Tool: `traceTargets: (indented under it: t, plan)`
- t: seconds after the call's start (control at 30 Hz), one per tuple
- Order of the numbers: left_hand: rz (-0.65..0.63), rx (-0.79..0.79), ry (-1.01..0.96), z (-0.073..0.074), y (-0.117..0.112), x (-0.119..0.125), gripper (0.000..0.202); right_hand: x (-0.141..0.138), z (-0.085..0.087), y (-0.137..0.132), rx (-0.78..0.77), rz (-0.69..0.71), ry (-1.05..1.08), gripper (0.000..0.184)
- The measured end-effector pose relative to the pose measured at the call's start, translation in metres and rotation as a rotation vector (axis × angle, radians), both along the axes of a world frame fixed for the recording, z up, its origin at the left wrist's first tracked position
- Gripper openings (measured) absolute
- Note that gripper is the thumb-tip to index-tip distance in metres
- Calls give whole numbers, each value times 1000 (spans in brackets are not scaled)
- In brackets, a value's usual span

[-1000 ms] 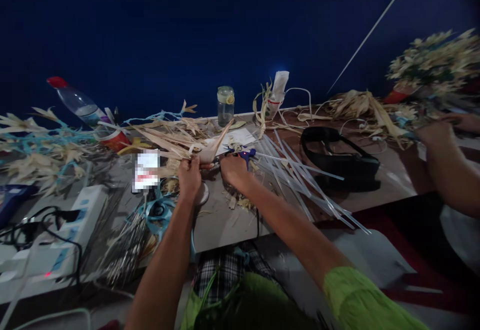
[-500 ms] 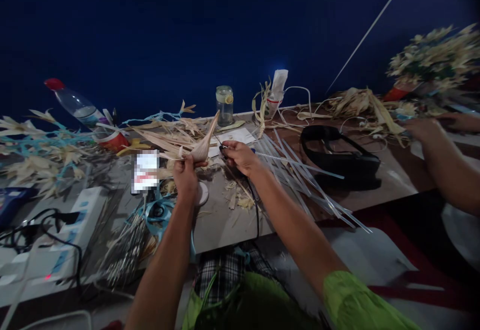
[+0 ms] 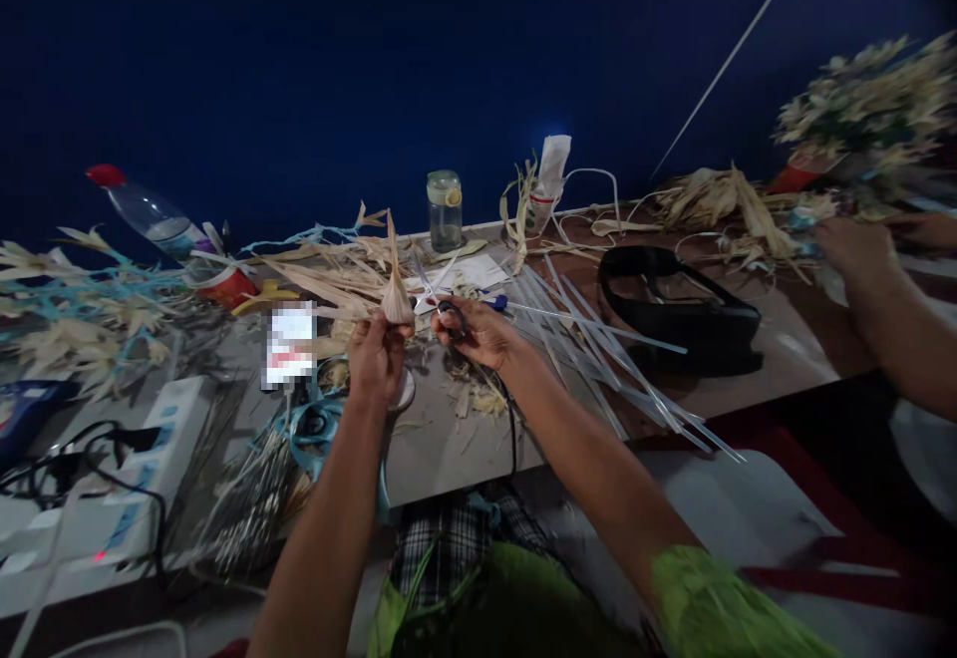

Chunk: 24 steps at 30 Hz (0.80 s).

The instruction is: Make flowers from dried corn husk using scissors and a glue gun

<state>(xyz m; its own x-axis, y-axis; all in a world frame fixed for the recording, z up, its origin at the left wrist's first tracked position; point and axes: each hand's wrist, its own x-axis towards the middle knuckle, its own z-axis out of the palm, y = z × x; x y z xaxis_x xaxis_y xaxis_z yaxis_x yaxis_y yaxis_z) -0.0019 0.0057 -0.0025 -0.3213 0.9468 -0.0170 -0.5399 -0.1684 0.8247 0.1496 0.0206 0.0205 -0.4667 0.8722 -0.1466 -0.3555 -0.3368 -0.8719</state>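
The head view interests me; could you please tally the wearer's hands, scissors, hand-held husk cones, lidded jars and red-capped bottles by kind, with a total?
Wearer's hands, left hand and right hand: 2
Scissors: 1
Hand-held husk cone: 1
Lidded jar: 1
Red-capped bottle: 1
Total: 6

Head-worn view, forward and down

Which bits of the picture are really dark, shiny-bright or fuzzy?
In the head view, the blue wall is very dark; there too, a bright rectangle left of the left hand glares white, its edges in blocky squares; at the head view's far right, the pale flowers look smeary, the jar clearer.
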Motion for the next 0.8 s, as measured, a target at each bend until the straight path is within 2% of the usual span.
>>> traceTargets:
  t: [0.1, 0.23, 0.33, 0.43, 0.6, 0.7, 0.8]
  plan:
    - [-28, -10, 11, -2, -2, 2, 25, -12, -8, -3, -21, -2, -14, 38]
    - [-95, -151, 102, 0, -5, 4, 28, -24, -20, -5, 9, -101, -24, 37]
    - [-118, -205, 143, 2, -5, 5, 28, -24, -24, -3, 53, -171, -24, 34]
    - [-135, -186, 175, -1, -3, 4, 28, -16, -25, 2, 66, -259, -42, 34]
    - [-17, -183, 402, -10, -1, -1, 28, 0, -19, 4, 106, -372, -192, 40]
    - [23, -167, 511, -10, -1, -4, 27, 3, -13, -1, 134, -355, -216, 54]
    - [42, -134, 504, -9, -1, -7, 27, 4, -9, -5, 226, -295, -178, 64]
